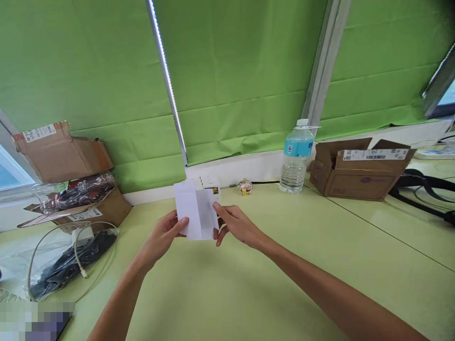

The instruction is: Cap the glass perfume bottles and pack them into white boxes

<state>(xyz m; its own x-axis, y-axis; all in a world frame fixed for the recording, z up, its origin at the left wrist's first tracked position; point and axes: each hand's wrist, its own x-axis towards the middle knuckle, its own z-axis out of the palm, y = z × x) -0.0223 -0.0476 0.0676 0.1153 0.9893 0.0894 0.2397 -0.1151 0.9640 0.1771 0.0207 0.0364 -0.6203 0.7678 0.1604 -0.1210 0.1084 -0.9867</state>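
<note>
A folded sheet of white paper (189,213) is held up above the table, its left panel standing a little higher than its right one. My left hand (166,233) pinches the paper's left edge, thumb in front and fingers behind. At the right edge my right hand (235,223) grips it, the thumb near the top corner and the fingers partly behind. Just beyond the paper stands a small white box (211,182), mostly hidden by it. A small clear ornament with gold-coloured pieces (245,187) sits farther right, near the wall.
On the pale green table (227,289), a large water bottle (296,158) and an open cardboard box (362,170) stand at back right, beside black straps (426,187). Leftward are stacked cardboard boxes (71,156) and a plastic bag with cables (71,260). Green blinds (245,76) hang behind.
</note>
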